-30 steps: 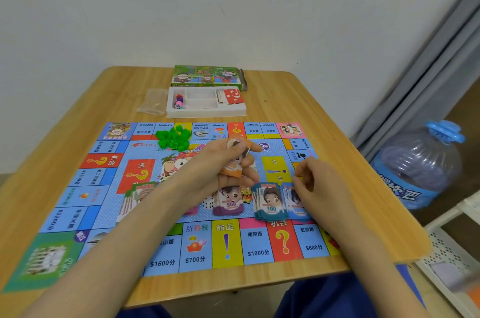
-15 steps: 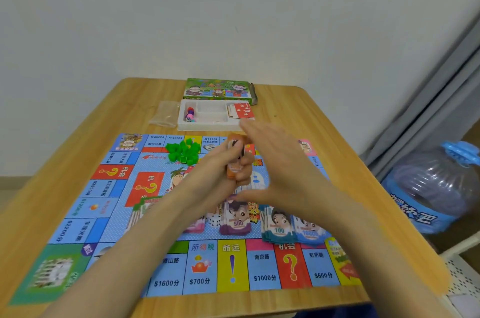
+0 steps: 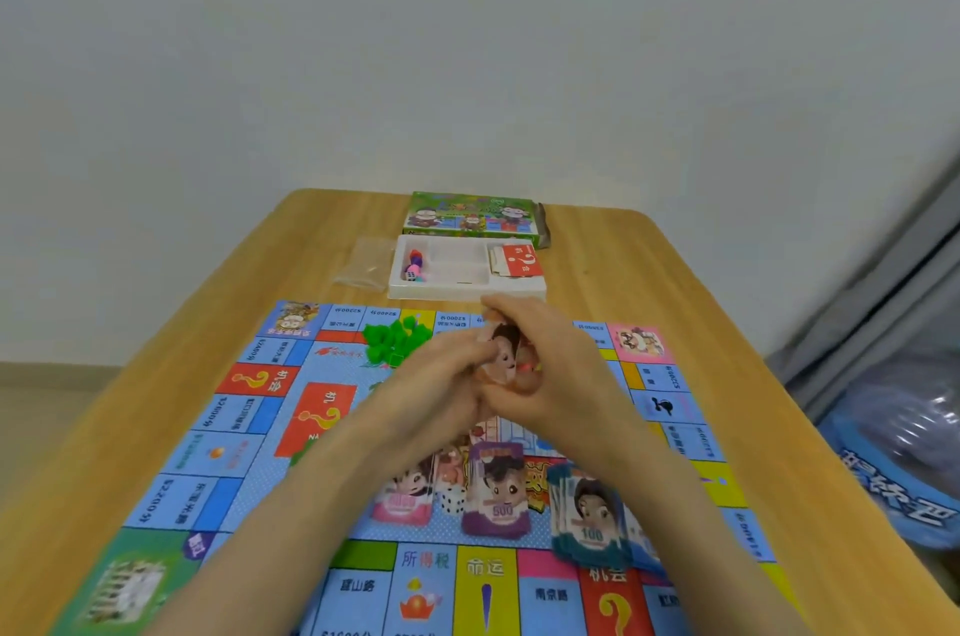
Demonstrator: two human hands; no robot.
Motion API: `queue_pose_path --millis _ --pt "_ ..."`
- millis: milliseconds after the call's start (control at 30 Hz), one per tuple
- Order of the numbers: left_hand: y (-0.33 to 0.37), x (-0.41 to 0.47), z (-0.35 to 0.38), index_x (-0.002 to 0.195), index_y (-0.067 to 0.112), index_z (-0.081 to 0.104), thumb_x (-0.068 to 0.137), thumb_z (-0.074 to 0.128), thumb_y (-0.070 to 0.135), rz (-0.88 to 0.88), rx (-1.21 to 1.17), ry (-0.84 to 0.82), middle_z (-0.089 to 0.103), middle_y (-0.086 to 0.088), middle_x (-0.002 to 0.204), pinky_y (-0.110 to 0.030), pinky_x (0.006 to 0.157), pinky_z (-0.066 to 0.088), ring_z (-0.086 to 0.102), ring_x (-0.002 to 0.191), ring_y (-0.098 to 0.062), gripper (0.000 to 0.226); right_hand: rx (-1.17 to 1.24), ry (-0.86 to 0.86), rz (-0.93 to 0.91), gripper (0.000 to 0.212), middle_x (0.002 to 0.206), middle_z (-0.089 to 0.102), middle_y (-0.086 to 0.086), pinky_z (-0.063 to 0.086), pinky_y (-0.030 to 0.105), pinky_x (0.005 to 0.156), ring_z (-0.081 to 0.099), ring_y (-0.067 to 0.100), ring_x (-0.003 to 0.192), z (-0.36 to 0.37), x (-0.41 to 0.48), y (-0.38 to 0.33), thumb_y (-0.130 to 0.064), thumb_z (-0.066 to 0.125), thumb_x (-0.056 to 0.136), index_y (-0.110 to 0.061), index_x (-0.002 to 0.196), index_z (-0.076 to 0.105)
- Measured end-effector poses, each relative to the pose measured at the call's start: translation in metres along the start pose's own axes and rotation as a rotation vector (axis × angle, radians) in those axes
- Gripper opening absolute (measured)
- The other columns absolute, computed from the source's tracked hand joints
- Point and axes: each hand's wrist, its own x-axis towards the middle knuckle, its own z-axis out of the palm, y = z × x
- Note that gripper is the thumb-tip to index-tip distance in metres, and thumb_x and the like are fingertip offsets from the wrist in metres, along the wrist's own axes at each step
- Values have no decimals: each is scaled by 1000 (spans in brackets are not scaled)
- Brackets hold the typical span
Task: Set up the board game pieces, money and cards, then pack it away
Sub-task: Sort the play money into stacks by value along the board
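- The game board (image 3: 249, 427) lies flat on the wooden table (image 3: 675, 297), and its near edge runs out of view at 6 o'clock.
- Three piles of paper money sit in a row on the near half of the board. The teal 100 notes (image 3: 589, 523) are at 5 o'clock from the board's middle and fanned a little. The purple 500 notes (image 3: 498, 495) are at 6 o'clock. The pink notes (image 3: 405, 495) are at 7 o'clock, partly under the left forearm.
- A white die (image 3: 453, 500) rests on the board between the pink and purple piles.
- Above the middle of the board, the left hand (image 3: 441, 391) and right hand (image 3: 556, 375) meet on a small bundle of orange notes (image 3: 501, 349).
- The left hand's fingers curl round the bundle from 9 o'clock. The right hand arches over its top from 3 o'clock, thumb underneath. Both hands grip it, lifted clear of the board.
- A heap of green houses (image 3: 397, 341) sits on the board at 10 o'clock from the hands, just beside the left fingers.
- Past the board's far edge, at 12 o'clock, stands the white tray (image 3: 457, 289). Coloured tokens (image 3: 415, 266) lie in its left compartment and red cards (image 3: 517, 261) in its right.
- A clear plastic bag (image 3: 366, 263) lies just beside the tray at 9 o'clock.
- The green box (image 3: 472, 214) sits behind the tray, near the wall.
- A large water bottle (image 3: 909, 453), blurred, stands off the table at 3 o'clock.
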Motion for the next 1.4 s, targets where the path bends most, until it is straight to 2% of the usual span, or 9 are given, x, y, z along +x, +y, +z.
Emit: queue_pose_path --millis 133,200,267,400,667,867,1033,1233,1400 --pt "-2 1 1 98 1 61 97 41 3 -1 47 42 73 -10 82 -19 56 55 71 70 -15 20 117 -13 96 75 124 48 -12 43 22 96 47 4 115 0 -2 -1 -25 77 76 -21 140 38" --pt "-2 2 3 103 4 62 95 46 5 20 72 67 74 -11 93 -23 68 58 72 84 -18 18 231 68 184 64 121 49 -17 45 14 90 51 -4 107 -1 -2 -2 -22 72 81 -22 138 41" --pt "-3 2 3 105 4 63 93 48 6 37 56 98 73 -13 99 -24 70 58 71 90 -19 19 308 151 253 48 112 58 -14 48 13 83 57 -5 93 -3 -2 -2 -16 67 85 -21 131 51" --pt "-2 1 1 100 2 63 91 51 1 41 17 175 73 -12 87 -23 65 57 71 78 -18 15 329 186 285 26 95 66 -9 54 30 82 64 12 92 -1 -2 2 -10 63 88 -21 111 63" --pt "2 0 3 111 -6 59 96 44 5 -25 -107 111 71 -20 96 -32 72 60 71 81 -22 24 347 206 268 23 90 64 -15 50 11 72 63 -3 84 2 -3 3 -4 62 87 -20 104 63" --pt "0 1 1 96 3 66 86 55 11 42 -9 201 73 -12 86 -28 75 59 70 76 -16 17 468 274 368 13 89 67 -8 54 19 76 65 5 84 -1 -4 3 -10 66 86 -21 92 64" --pt "3 0 4 109 -1 62 87 49 16 37 -154 134 70 -19 107 -35 84 57 69 94 -25 30 517 350 417 7 77 68 4 57 25 60 66 17 75 -5 -5 0 -11 65 86 -17 83 66" --pt "-1 -1 5 102 4 64 89 50 13 94 -14 175 74 -10 95 -25 74 58 72 86 -18 21 546 347 412 5 75 68 4 52 18 52 66 10 67 -6 -7 -5 -11 64 87 -15 86 67" --pt "0 1 6 99 1 65 81 52 22 105 -106 179 73 -14 95 -32 78 59 71 85 -22 31 553 378 395 12 71 66 -2 53 22 49 65 8 59 -6 -8 -8 -9 61 90 -19 83 63"
